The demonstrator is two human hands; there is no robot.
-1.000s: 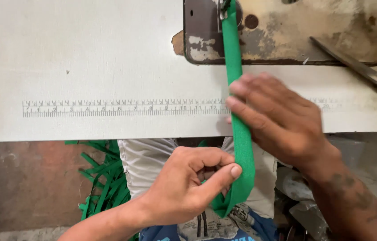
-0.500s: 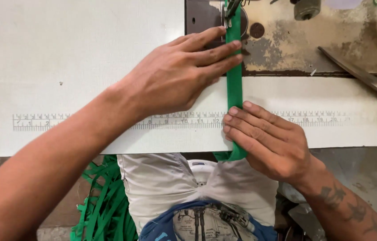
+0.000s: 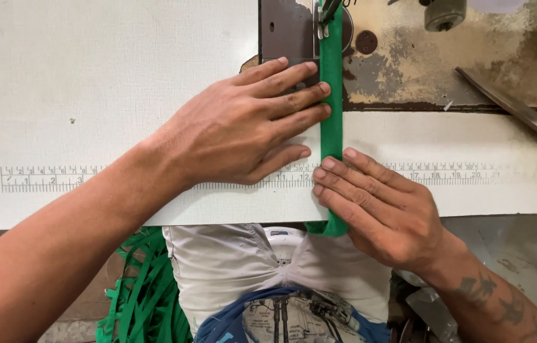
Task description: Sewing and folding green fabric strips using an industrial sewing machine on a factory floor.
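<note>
A narrow green fabric strip (image 3: 331,121) runs straight down the white table from the sewing machine's presser foot (image 3: 326,9) to the table's front edge, where it hangs over. My left hand (image 3: 249,124) lies flat on the table, its fingertips pressing the strip's left edge just below the metal plate (image 3: 284,28). My right hand (image 3: 376,206) rests nearer the front edge, fingertips on the strip's lower part, pinning it beside the printed ruler (image 3: 52,178).
The worn, rusty machine bed (image 3: 421,70) fills the upper right. A metal blade or scissors (image 3: 516,114) lies at the right. A heap of green strips (image 3: 144,298) sits below the table at the left, beside my lap.
A second ago my left hand held the strip below the table edge. It has since come up onto the table and pressed the strip near the needle; my right hand slid slightly toward me.
</note>
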